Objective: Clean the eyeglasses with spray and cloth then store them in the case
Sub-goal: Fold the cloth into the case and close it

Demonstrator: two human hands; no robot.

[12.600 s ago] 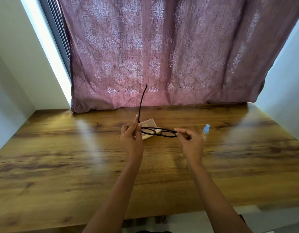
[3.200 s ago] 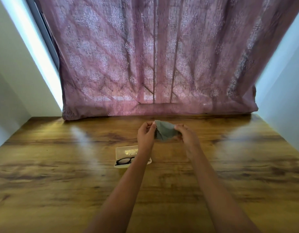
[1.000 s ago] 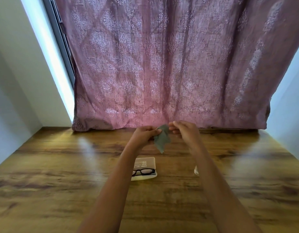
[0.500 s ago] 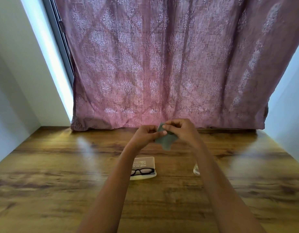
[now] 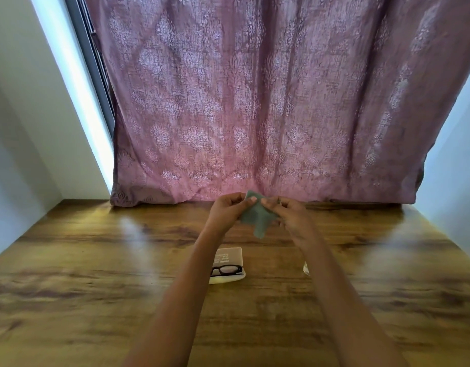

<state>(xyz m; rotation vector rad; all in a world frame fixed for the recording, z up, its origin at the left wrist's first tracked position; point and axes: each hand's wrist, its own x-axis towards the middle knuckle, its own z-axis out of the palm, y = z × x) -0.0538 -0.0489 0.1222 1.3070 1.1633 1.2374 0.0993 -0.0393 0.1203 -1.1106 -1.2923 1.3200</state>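
Left hand (image 5: 228,207) and right hand (image 5: 289,210) both pinch the small grey-green cloth (image 5: 257,217); fold it flat before tucking beside the black-framed eyeglasses (image 5: 226,270).

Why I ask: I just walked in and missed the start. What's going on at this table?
A person holds a small grey-green cloth up above the wooden table, pinched between the left hand and the right hand. The black eyeglasses lie in the open case on the table below the hands. The case is not yet closed. Something clear beside the right forearm is mostly hidden.
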